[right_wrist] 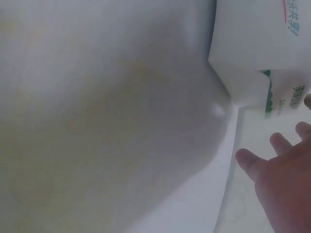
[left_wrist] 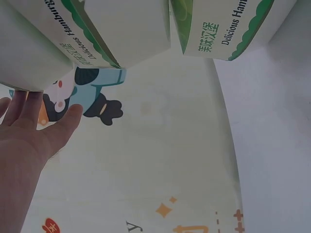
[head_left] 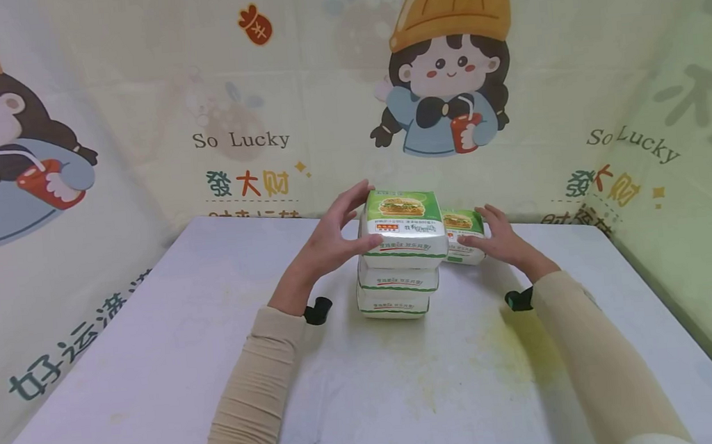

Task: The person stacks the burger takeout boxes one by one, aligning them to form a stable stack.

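A stack of three white-and-green hamburger boxes stands on the table; the top box (head_left: 403,225) has a burger picture on its lid. My left hand (head_left: 339,234) spans that box's left side, thumb in front of it and fingers toward its back. In the left wrist view, the left thumb (left_wrist: 68,124) stands apart from the boxes, while the fingertips are hidden behind a white box edge. Behind the stack, to the right, is another hamburger box (head_left: 464,224). My right hand (head_left: 504,239) is spread beside it, its fingers just short of the box (right_wrist: 260,39) in the right wrist view.
The white table (head_left: 338,397) has yellowish stains toward the right. A printed cloth backdrop (head_left: 319,78) rises behind the table and at both sides. Black wrist pieces (head_left: 319,310) show under both wrists.
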### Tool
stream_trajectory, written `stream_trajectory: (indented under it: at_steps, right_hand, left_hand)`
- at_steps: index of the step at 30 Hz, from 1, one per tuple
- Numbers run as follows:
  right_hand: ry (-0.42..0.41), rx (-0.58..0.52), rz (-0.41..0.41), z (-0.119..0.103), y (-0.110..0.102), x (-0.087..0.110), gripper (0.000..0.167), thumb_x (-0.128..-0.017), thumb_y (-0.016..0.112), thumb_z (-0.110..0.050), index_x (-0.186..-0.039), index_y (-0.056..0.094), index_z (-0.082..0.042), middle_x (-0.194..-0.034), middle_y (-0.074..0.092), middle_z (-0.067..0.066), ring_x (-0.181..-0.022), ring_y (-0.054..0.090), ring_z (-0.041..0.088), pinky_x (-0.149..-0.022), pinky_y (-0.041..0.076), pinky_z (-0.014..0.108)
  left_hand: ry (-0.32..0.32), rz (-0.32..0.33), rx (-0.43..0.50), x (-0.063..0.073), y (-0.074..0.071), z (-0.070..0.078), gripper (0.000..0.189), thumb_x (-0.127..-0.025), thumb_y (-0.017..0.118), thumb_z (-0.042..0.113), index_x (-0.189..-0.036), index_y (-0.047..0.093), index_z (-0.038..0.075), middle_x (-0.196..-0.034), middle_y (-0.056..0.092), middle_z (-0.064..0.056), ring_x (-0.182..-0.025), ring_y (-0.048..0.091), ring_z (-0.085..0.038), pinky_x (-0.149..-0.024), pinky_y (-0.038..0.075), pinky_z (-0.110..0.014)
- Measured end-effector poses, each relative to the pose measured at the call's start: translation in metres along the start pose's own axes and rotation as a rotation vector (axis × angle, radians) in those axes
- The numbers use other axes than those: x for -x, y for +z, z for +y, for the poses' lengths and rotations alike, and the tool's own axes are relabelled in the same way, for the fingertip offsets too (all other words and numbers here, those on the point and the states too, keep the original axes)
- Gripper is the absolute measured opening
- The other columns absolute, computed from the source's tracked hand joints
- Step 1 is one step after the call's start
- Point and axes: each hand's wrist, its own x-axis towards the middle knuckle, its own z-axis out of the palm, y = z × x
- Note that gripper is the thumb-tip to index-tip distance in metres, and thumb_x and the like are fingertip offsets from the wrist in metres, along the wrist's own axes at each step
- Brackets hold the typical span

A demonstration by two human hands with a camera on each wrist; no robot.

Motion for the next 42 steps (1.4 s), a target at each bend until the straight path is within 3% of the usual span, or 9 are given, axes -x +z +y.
stream_trajectory:
  at_steps: [7, 16, 32, 42]
  right_hand:
    - [-0.012, -0.006, -0.009, 0.003, 0.000, 0.001, 0.097, -0.092, 0.061, -0.055, -0.157, 0.012, -0.002, -0.164, -0.005, 0.024, -0.150, 0.003, 0.050, -0.115, 0.014, 0.073]
    - [-0.015, -0.027, 0.001, 0.007, 0.003, 0.001, 0.103, -0.090, 0.064, -0.055, -0.157, 0.009, 0.000, -0.160, 0.013, 0.030, -0.148, 0.015, 0.049, -0.116, 0.018, 0.070]
    - [-0.025, -0.044, 0.018, 0.008, 0.007, 0.007, 0.110, -0.084, 0.070, -0.059, -0.157, 0.011, -0.004, -0.161, 0.016, 0.026, -0.147, 0.020, 0.047, -0.114, 0.024, 0.070]
    - [-0.059, -0.030, 0.053, 0.002, -0.003, 0.012, 0.101, -0.085, 0.070, -0.056, -0.155, 0.020, -0.003, -0.159, 0.022, 0.027, -0.145, 0.025, 0.048, -0.113, 0.028, 0.069]
  left_hand:
    - [0.022, -0.012, 0.004, 0.000, 0.000, 0.001, 0.088, -0.084, 0.075, 0.022, -0.157, 0.027, 0.017, -0.159, 0.036, 0.001, -0.146, 0.033, -0.013, -0.122, 0.027, -0.045]
    - [0.015, -0.009, -0.009, -0.001, -0.002, 0.000, 0.087, -0.083, 0.075, 0.025, -0.156, 0.029, 0.019, -0.158, 0.038, 0.002, -0.146, 0.034, -0.012, -0.122, 0.028, -0.047]
    - [0.031, -0.012, -0.007, 0.001, -0.002, -0.001, 0.086, -0.083, 0.074, 0.024, -0.156, 0.029, 0.016, -0.158, 0.038, 0.000, -0.146, 0.034, -0.013, -0.122, 0.028, -0.049]
    - [0.039, -0.008, -0.007, 0.001, -0.004, -0.001, 0.087, -0.083, 0.075, 0.027, -0.156, 0.029, 0.017, -0.158, 0.038, 0.000, -0.146, 0.034, -0.014, -0.121, 0.028, -0.051]
